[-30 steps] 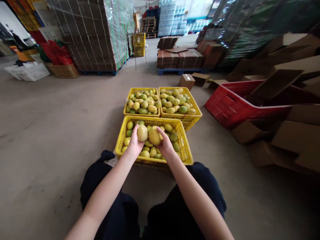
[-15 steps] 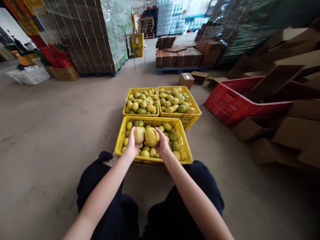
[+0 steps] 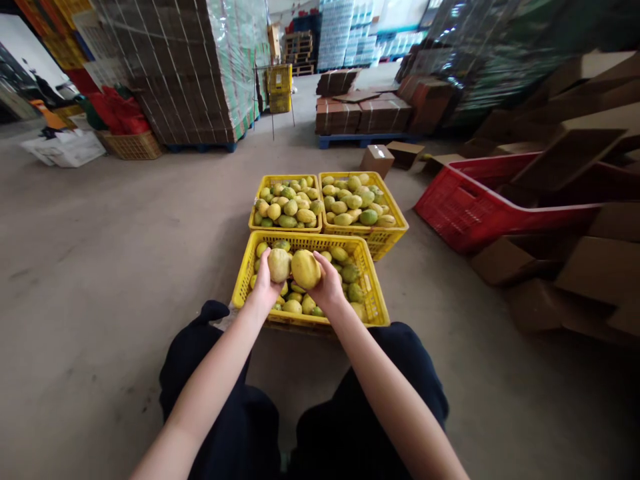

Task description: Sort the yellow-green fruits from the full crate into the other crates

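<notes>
Above the near yellow crate [image 3: 377,293], my left hand [image 3: 266,283] is closed round a pale yellow-green fruit [image 3: 279,265]. My right hand [image 3: 327,283] grips a larger yellow fruit [image 3: 305,269] just to the right of it. The two fruits are side by side, almost touching. Below them, the near crate holds several green and yellow fruits [image 3: 293,306], partly hidden by my hands. Beyond it stand two more yellow crates, the back left crate [image 3: 286,230] and the back right crate [image 3: 380,237], both full of similar fruits.
A red crate [image 3: 465,207] with cardboard in it stands to the right, beside a heap of open cardboard boxes [image 3: 595,267]. A small box [image 3: 377,160] lies behind the yellow crates, near flattened cartons on a blue pallet [image 3: 367,139]. Wrapped stacks [image 3: 175,73] rise at the back left.
The view has shifted slightly, so the crates appear a little further right. Both hands still hold their fruits; the right fruit appears turned slightly.
</notes>
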{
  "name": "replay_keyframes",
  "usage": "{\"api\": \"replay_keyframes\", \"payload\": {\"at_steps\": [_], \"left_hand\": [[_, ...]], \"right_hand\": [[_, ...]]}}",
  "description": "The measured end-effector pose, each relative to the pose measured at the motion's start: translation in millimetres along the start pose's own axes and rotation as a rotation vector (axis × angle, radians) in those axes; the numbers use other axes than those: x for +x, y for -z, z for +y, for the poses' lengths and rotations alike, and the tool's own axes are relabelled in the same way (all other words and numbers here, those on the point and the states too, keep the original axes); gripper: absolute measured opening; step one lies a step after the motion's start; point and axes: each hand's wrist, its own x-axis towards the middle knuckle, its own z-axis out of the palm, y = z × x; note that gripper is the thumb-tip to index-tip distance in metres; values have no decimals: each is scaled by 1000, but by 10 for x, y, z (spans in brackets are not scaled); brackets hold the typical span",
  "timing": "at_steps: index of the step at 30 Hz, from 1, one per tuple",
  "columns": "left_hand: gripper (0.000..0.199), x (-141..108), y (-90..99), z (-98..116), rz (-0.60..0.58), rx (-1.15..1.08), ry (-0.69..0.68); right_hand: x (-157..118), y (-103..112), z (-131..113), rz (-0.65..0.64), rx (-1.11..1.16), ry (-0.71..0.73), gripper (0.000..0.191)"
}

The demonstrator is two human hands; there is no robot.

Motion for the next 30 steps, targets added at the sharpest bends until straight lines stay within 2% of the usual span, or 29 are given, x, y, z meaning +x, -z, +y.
{"api": "replay_keyframes", "payload": {"at_steps": [7, 11, 16, 25, 30], "left_hand": [[33, -58, 15, 104, -25, -134, 52], [44, -84, 66, 164, -108, -179, 76], [45, -78, 200, 243, -204, -167, 36], [39, -124, 403, 356, -210, -221, 82], [35, -132, 426, 329, -126, -135, 143]], "right_hand": [[21, -123, 5, 71, 21, 39, 10], [82, -164, 18, 14, 37, 5, 18], [176, -204, 79, 9, 92, -52, 24], [211, -237, 141, -17, 156, -178, 29], [153, -178, 102, 33, 66, -160, 35]]}}
